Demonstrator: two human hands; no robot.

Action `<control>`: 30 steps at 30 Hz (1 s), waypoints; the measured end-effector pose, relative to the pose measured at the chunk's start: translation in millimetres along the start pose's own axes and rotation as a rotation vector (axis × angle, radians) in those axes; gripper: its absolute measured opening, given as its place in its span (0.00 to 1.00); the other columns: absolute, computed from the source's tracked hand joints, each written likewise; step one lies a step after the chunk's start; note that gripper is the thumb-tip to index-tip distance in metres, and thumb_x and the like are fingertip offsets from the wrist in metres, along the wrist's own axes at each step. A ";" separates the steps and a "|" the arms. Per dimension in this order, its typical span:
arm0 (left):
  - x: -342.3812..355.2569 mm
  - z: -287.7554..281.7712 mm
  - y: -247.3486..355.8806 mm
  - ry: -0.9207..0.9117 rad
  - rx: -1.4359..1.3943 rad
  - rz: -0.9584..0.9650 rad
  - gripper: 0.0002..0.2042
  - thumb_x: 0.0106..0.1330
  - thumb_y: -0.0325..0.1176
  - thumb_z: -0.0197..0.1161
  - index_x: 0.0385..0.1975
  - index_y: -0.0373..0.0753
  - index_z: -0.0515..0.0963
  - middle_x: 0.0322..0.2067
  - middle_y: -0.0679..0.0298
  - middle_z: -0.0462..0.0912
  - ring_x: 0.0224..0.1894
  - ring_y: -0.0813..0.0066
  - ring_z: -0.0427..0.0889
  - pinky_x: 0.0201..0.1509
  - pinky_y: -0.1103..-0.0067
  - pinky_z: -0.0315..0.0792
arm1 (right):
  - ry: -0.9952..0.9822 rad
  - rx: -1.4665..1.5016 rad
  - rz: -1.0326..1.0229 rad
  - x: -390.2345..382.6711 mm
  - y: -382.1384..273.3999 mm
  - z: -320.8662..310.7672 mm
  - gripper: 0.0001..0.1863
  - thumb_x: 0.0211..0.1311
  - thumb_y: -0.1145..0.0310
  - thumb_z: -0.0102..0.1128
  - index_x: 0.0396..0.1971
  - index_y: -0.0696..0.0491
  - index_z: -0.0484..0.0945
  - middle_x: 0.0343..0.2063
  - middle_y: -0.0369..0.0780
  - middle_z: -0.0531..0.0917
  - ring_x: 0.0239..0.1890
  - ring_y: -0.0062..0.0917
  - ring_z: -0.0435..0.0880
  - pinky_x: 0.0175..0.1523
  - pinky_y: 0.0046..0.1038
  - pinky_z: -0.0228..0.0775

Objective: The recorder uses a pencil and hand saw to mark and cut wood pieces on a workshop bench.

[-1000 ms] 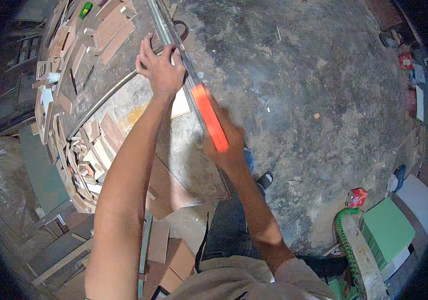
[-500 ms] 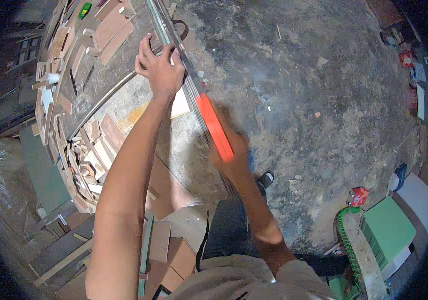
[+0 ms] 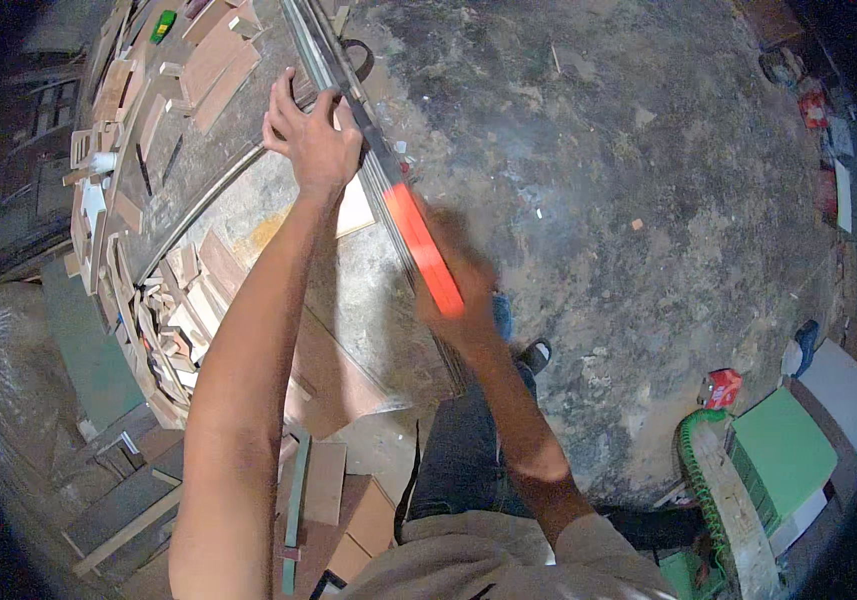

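A long stack of thin, narrow strips (image 3: 309, 42) runs diagonally from the top edge toward my legs. My left hand (image 3: 323, 145) rests against the strips' left side near the far end, fingers bent and spread apart. Its thumb is mostly hidden. Lower along the same strips lies a bright orange, long block-shaped tool (image 3: 421, 245); I cannot make out its exact kind. My right hand (image 3: 460, 285), blurred by motion, is wrapped round the tool's near end and right side. The tool's underside is hidden, lying along the strips' top edge.
Wood offcuts (image 3: 183, 320) heap up at the left, with flat boards (image 3: 223, 80) on the bench beyond. A green tape measure (image 3: 162, 26) lies at the far left. Stained concrete floor (image 3: 588, 200) spreads right. A green stool (image 3: 783, 455) and coiled green hose (image 3: 689, 450) stand lower right.
The orange tool and both hands sit slightly farther left in the picture, as the whole view has shifted a little. My right hand still holds the tool on the strips.
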State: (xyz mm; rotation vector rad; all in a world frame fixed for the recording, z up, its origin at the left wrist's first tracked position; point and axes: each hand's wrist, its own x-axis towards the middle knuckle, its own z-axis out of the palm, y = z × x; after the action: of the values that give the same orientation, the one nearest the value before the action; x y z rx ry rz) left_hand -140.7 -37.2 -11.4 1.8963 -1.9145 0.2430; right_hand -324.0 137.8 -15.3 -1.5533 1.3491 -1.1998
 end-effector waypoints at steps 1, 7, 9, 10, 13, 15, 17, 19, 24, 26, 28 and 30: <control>-1.6 0.7 -0.2 -0.008 0.013 0.009 0.13 0.66 0.39 0.60 0.45 0.44 0.86 0.74 0.52 0.56 0.77 0.49 0.47 0.76 0.51 0.34 | 0.134 0.101 -0.130 24.4 1.1 9.2 0.38 0.54 0.76 0.60 0.70 0.48 0.71 0.44 0.47 0.86 0.28 0.45 0.84 0.38 0.38 0.78; -1.8 -3.3 -11.1 -0.009 0.047 0.013 0.13 0.65 0.39 0.60 0.45 0.45 0.86 0.76 0.52 0.53 0.78 0.48 0.45 0.76 0.51 0.35 | -0.216 -0.038 0.253 -78.4 -6.4 -29.4 0.41 0.55 0.77 0.62 0.73 0.47 0.66 0.63 0.47 0.79 0.54 0.43 0.86 0.59 0.38 0.78; -3.8 -4.2 -15.2 -0.005 0.041 -0.015 0.13 0.66 0.40 0.60 0.45 0.46 0.86 0.76 0.53 0.53 0.78 0.49 0.46 0.76 0.51 0.35 | -0.358 0.008 0.445 -95.9 -18.7 -45.4 0.41 0.56 0.77 0.62 0.73 0.48 0.66 0.64 0.46 0.79 0.55 0.41 0.86 0.58 0.36 0.79; -3.7 -3.9 -11.8 -0.006 0.028 -0.026 0.13 0.66 0.40 0.61 0.45 0.47 0.86 0.76 0.53 0.53 0.78 0.49 0.46 0.76 0.51 0.35 | -0.215 -0.030 0.226 -96.1 -20.0 -48.6 0.41 0.56 0.77 0.61 0.73 0.48 0.66 0.64 0.46 0.79 0.53 0.41 0.87 0.56 0.35 0.80; -1.1 -3.8 -6.7 -0.006 0.014 -0.030 0.12 0.67 0.41 0.61 0.45 0.47 0.86 0.76 0.54 0.54 0.78 0.50 0.47 0.76 0.51 0.35 | -0.105 0.092 0.059 -45.3 -20.4 -35.9 0.43 0.54 0.78 0.62 0.74 0.49 0.65 0.64 0.47 0.79 0.48 0.42 0.88 0.53 0.36 0.81; 1.4 2.3 2.4 -0.003 0.009 -0.022 0.12 0.67 0.40 0.60 0.45 0.48 0.87 0.76 0.54 0.54 0.78 0.50 0.47 0.76 0.51 0.35 | 0.014 0.164 0.033 15.4 -9.9 -8.0 0.33 0.62 0.76 0.57 0.70 0.50 0.71 0.48 0.50 0.87 0.31 0.42 0.88 0.36 0.34 0.80; 1.3 2.7 -0.3 0.002 0.013 -0.014 0.12 0.67 0.41 0.61 0.45 0.48 0.87 0.76 0.55 0.54 0.78 0.50 0.47 0.76 0.51 0.35 | 0.001 0.178 0.032 24.6 -13.7 -5.7 0.33 0.62 0.75 0.57 0.70 0.51 0.71 0.48 0.50 0.87 0.30 0.42 0.88 0.35 0.34 0.80; -1.9 3.6 -1.9 -0.006 0.023 -0.023 0.12 0.67 0.41 0.60 0.45 0.48 0.87 0.76 0.56 0.54 0.78 0.51 0.47 0.76 0.51 0.35 | 0.008 0.122 0.007 -1.3 -5.8 -7.7 0.33 0.61 0.75 0.58 0.70 0.51 0.71 0.46 0.50 0.87 0.28 0.41 0.87 0.34 0.33 0.79; -5.0 -5.0 -10.6 -0.017 0.028 -0.059 0.12 0.67 0.41 0.60 0.45 0.48 0.87 0.76 0.57 0.54 0.79 0.52 0.47 0.77 0.51 0.35 | -0.259 -0.015 0.241 -87.2 -28.9 -52.4 0.41 0.55 0.78 0.63 0.72 0.50 0.67 0.67 0.46 0.76 0.53 0.42 0.86 0.57 0.35 0.80; -4.2 -5.3 -9.4 -0.018 0.038 -0.054 0.12 0.67 0.40 0.60 0.45 0.48 0.87 0.76 0.56 0.54 0.78 0.51 0.47 0.77 0.51 0.35 | -0.132 0.033 0.071 -77.2 -20.9 -39.9 0.40 0.56 0.78 0.62 0.72 0.48 0.67 0.66 0.47 0.76 0.55 0.42 0.86 0.58 0.35 0.79; 0.0 -1.5 -1.6 -0.015 0.035 -0.035 0.12 0.67 0.40 0.60 0.45 0.48 0.87 0.76 0.56 0.54 0.78 0.51 0.47 0.77 0.51 0.36 | -0.195 0.099 0.190 -14.4 -5.7 -13.5 0.40 0.57 0.78 0.61 0.73 0.46 0.67 0.66 0.47 0.76 0.57 0.42 0.85 0.60 0.36 0.78; -0.6 1.5 1.3 -0.022 0.045 -0.025 0.12 0.67 0.40 0.60 0.45 0.47 0.87 0.76 0.55 0.54 0.78 0.51 0.47 0.77 0.51 0.36 | -0.312 0.091 0.350 19.1 -3.6 -5.5 0.40 0.57 0.78 0.61 0.73 0.46 0.67 0.66 0.48 0.76 0.59 0.42 0.84 0.61 0.35 0.78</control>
State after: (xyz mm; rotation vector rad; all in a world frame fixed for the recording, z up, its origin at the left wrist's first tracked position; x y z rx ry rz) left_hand -142.3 -37.3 -12.7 1.9581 -1.9132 0.2605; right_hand -328.1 119.9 -6.9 -1.3087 1.2722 -0.7581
